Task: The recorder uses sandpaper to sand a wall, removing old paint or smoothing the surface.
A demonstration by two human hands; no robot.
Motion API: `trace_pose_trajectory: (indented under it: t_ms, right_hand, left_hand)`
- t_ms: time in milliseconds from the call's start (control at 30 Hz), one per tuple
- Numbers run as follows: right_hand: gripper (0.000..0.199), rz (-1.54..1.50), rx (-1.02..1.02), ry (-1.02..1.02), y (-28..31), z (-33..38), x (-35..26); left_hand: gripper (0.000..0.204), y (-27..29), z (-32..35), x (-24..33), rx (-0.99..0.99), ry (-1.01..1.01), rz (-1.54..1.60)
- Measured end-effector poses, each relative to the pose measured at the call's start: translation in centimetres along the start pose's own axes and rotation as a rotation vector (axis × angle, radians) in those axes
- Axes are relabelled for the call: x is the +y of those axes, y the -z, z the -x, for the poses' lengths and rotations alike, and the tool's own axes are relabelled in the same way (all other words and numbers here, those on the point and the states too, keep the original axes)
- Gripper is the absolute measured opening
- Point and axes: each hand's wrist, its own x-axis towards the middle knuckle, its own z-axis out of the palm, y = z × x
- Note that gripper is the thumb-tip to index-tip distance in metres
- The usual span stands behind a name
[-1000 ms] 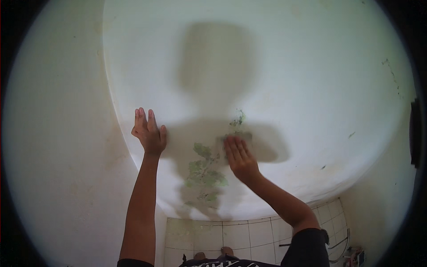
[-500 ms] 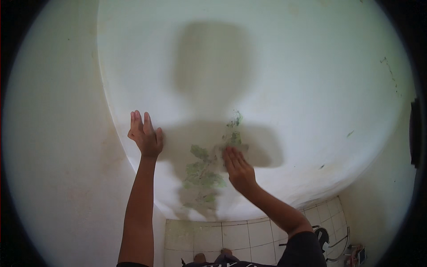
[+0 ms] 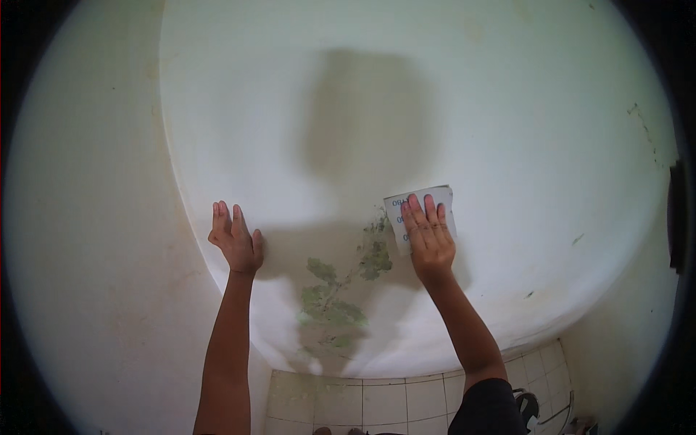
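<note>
Under the flat fingers of my right hand (image 3: 431,246), a folded grey sheet of sandpaper (image 3: 396,214) with blue print on its back lies against the white wall (image 3: 515,181). The hand holds it just right of a worn strip where green paint (image 3: 376,261) shows through. Lower down and to the left is a larger green patch (image 3: 332,312) with flaked edges. My left hand (image 3: 238,243) rests on the same wall near the left corner, fingers stretched out and holding nothing.
A side wall (image 3: 94,217) with brownish stains meets this wall at the left. Pale floor tiles (image 3: 384,402) lie below. Something dark with curved metal tubes (image 3: 533,409) stands at the lower right. A dark object (image 3: 677,217) is at the right edge.
My right hand has moved up and right with the sandpaper, off the green strip, and the sheet's printed back now shows. My left hand stays at the same place on the wall.
</note>
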Motion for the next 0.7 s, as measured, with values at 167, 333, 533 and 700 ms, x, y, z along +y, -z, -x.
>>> trace_pose_trajectory:
  t_ms: [167, 333, 533, 700]
  right_hand:
    - [0.036, -0.187, -0.142, 0.267, -2.3, 1.2, -5.4]
    - [0.036, -0.033, -0.073, 0.025, -3.1, 1.1, -2.5]
    - [0.033, -0.315, -0.143, 0.157, -2.5, 1.8, -4.8]
    - [0.033, -0.075, -0.066, -0.167, -1.9, 2.6, -6.5]
  left_hand:
    - [0.061, -0.7, 0.4, 0.4, 0.017, 0.023, 0.041]
    - [0.062, -0.5, 0.0, -0.3, 0.047, 0.005, 0.047]
    - [0.061, -0.7, 0.3, 0.1, 0.015, -0.023, 0.052]
    - [0.062, -0.4, -0.3, 0.2, 0.02, -0.035, 0.087]
